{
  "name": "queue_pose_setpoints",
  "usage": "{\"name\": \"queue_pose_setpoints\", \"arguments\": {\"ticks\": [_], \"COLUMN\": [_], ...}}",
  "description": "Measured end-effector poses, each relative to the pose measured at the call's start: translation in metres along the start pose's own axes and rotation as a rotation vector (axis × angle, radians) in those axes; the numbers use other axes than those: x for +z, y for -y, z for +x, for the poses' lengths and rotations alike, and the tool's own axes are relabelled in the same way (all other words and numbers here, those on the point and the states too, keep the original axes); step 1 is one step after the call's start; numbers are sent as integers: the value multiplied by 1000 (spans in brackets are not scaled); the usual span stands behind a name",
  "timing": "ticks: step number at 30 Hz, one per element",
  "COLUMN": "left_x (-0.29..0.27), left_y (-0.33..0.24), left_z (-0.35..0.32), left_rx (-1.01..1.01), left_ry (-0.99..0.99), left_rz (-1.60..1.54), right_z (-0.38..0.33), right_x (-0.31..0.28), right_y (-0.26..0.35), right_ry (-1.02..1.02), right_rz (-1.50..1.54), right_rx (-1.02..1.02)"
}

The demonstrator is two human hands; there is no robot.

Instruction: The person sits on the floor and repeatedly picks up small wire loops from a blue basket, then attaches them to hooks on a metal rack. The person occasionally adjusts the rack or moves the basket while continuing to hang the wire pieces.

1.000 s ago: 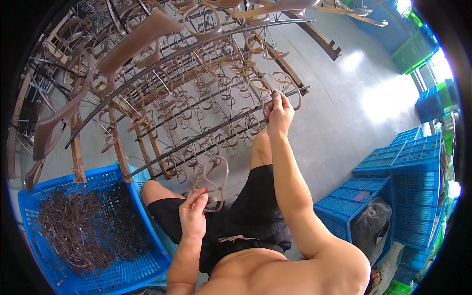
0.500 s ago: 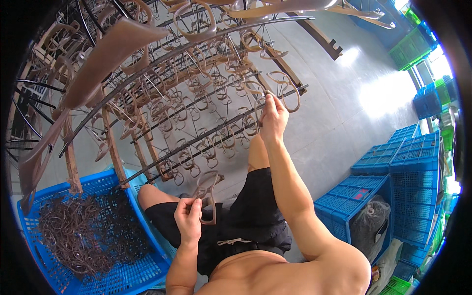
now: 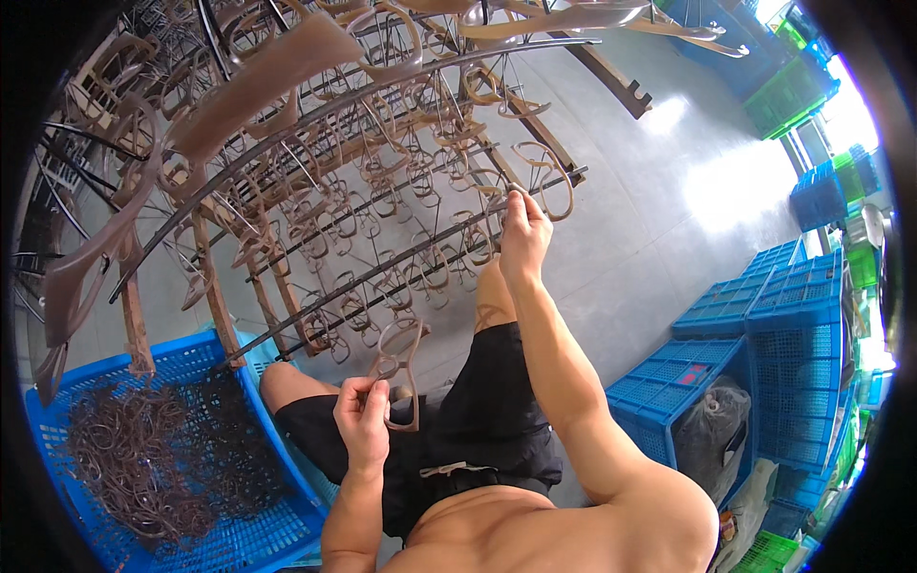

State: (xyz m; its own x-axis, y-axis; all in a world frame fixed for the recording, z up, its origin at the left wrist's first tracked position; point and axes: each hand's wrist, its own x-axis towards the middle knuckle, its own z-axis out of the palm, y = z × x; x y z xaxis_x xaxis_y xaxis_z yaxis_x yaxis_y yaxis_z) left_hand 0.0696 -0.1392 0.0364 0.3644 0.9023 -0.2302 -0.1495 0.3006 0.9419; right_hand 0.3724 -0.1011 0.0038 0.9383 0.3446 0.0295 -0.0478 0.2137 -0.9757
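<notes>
My left hand (image 3: pixel 363 425) is closed on a brown, translucent eyeglass frame (image 3: pixel 413 368), held above my lap by its lower end. My right hand (image 3: pixel 525 234) reaches forward to the near right end of a rack (image 3: pixel 439 234). Its thumb and finger pinch together at an eyeglass frame (image 3: pixel 564 170) there; the exact point of grip is partly hidden by the fingers. Many similar frames hang along the dark rods of this rack, on thin wires.
At the lower left, a blue basket (image 3: pixel 296 468) holds a heap of brown curled pieces and darker ones. Larger frames (image 3: pixel 267 81) hang close overhead on a curved black rod (image 3: pixel 315 116). Blue crates (image 3: pixel 793 382) are stacked at right, beside a grey plastic bag (image 3: pixel 712 420).
The view has shifted slightly. My right hand remains at the rod's end, its fingers a little changed in position. The frame in my left hand has turned slightly more upright.
</notes>
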Motion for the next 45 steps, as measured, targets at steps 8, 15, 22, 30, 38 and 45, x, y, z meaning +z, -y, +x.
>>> {"name": "queue_pose_setpoints", "arguments": {"ticks": [8, 15, 22, 30, 38, 45], "left_x": [-3, 10, 7, 7, 6, 5], "left_y": [4, 3, 4, 6, 9, 9], "left_z": [-2, -1, -4, -3, -4, -4], "left_rx": [-18, -10, -4, 0, -2, -3], "left_ry": [9, 54, 64, 56, 55, 52], "left_rz": [19, 24, 62, 62, 65, 73], "right_z": [11, -1, 1, -1, 2, -4], "right_x": [-20, 0, 4, -1, 4, -3], "right_y": [18, 2, -5, -2, -9, -6], "right_ry": [291, 42, -55, -19, -84, 83], "right_rz": [35, 343, 349, 364, 408, 221], "right_rx": [166, 147, 116, 105, 115, 16]}}
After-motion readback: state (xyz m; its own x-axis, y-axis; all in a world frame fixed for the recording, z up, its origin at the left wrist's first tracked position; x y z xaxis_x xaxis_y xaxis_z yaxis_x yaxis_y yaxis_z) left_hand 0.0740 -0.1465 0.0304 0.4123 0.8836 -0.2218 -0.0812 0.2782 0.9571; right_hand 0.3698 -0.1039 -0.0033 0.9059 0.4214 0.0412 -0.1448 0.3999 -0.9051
